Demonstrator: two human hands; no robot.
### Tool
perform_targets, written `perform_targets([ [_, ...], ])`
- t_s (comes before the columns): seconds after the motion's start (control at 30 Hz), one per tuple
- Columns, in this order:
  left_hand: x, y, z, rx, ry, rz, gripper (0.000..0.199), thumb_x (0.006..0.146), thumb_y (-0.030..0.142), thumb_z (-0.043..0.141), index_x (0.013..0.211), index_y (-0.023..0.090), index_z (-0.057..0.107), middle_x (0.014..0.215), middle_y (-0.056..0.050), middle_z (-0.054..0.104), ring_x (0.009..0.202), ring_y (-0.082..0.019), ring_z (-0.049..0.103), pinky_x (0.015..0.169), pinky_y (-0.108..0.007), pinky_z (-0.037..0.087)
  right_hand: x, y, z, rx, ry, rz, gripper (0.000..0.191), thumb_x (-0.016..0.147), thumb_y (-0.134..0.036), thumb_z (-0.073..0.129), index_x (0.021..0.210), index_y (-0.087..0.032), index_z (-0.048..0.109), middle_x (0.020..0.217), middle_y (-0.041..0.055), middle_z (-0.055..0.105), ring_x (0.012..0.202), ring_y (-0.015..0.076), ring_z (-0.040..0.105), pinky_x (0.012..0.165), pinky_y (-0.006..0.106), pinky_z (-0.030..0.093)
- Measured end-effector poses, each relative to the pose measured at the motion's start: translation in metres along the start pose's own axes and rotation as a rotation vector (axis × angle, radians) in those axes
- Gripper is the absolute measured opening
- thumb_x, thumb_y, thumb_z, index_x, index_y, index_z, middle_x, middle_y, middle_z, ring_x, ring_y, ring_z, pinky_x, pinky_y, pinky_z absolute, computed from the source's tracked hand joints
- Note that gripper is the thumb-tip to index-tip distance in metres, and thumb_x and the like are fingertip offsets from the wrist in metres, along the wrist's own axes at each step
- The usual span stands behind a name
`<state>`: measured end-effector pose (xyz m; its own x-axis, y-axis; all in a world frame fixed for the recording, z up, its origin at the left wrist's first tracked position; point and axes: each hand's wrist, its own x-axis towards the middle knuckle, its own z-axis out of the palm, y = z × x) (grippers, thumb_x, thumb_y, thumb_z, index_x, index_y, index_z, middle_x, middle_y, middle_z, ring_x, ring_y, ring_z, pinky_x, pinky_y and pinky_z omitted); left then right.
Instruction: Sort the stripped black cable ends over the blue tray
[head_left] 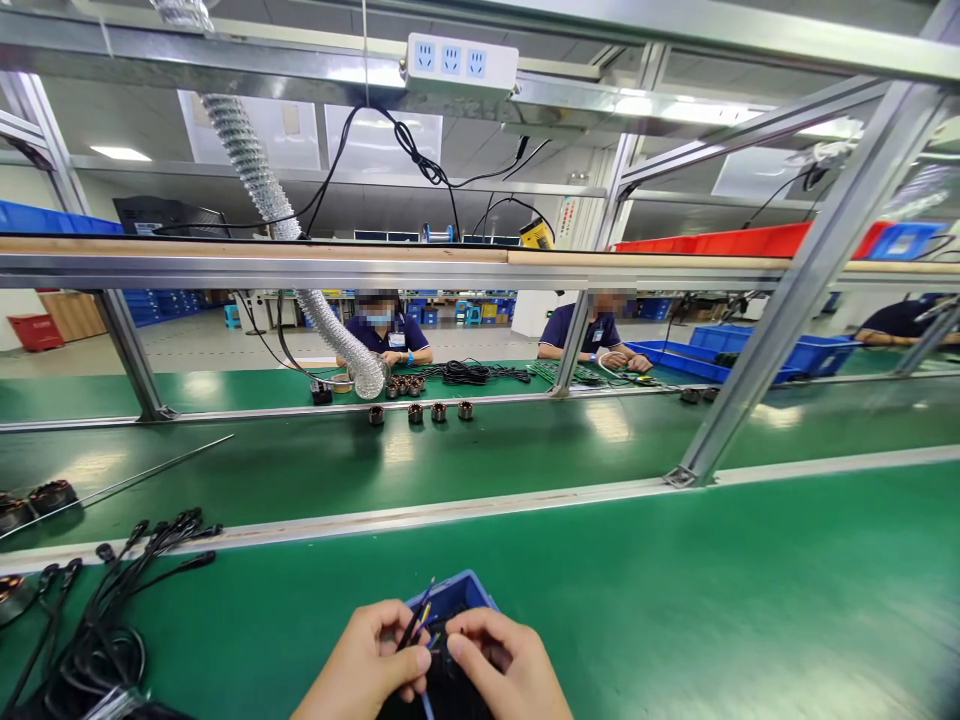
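Observation:
My left hand (382, 655) is closed round a black cable (410, 628) whose end splits into thin blue, yellow and other coloured wires (425, 612). Close beside it, my right hand (506, 655) has its thumb and forefinger pinched near the wire ends; what lies between those fingertips is too small to make out. Under both hands sits a small blue bin (470, 583) with dark contents, mostly covered by the hands. A bundle of black cables (97, 640) with plug ends lies on the green bench to the left.
Copper-wound motor cores (54, 494) and a thin metal rod (161, 470) lie at left. More cores (439, 411) stand in a row across the middle. A slanted metal post (795, 270) rises at right. Two co-workers (405, 340) sit opposite, near blue trays (772, 350).

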<state>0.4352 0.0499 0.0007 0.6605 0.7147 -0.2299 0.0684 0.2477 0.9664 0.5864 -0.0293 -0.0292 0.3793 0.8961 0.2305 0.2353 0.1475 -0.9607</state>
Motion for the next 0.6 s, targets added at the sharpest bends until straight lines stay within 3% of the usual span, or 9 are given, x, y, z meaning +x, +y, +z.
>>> perform_targets([
  [0.1, 0.001, -0.002, 0.0, -0.005, -0.023, 0.019, 0.043, 0.052, 0.042, 0.086, 0.065, 0.015, 0.056, 0.058, 0.004, 0.056, 0.052, -0.011, 0.055, 0.05, -0.023, 0.041, -0.001, 0.01, 0.01, 0.153, -0.023, 0.105, 0.047, 0.07, -0.062, 0.072, 0.072, -0.015, 0.072, 0.065, 0.0048, 0.069, 0.059, 0.0168, 0.061, 0.058, 0.026, 0.048],
  [0.4, -0.001, 0.0, -0.002, -0.027, -0.053, 0.033, 0.041, 0.057, 0.042, 0.085, 0.07, 0.014, 0.058, 0.06, 0.003, 0.057, 0.054, -0.01, 0.054, 0.052, -0.022, 0.04, 0.003, 0.009, 0.003, 0.202, 0.121, 0.126, 0.041, 0.07, -0.056, 0.074, 0.077, -0.016, 0.073, 0.07, 0.0056, 0.071, 0.061, 0.0185, 0.061, 0.053, 0.025, 0.047],
  [0.6, 0.002, -0.012, -0.005, -0.012, -0.057, 0.03, 0.037, 0.059, 0.04, 0.082, 0.07, 0.014, 0.058, 0.064, 0.001, 0.059, 0.055, -0.012, 0.056, 0.052, -0.023, 0.041, 0.003, 0.012, 0.007, 0.204, 0.115, 0.112, 0.037, 0.069, -0.054, 0.076, 0.074, -0.016, 0.073, 0.068, 0.0054, 0.071, 0.062, 0.0195, 0.064, 0.059, 0.026, 0.052],
])
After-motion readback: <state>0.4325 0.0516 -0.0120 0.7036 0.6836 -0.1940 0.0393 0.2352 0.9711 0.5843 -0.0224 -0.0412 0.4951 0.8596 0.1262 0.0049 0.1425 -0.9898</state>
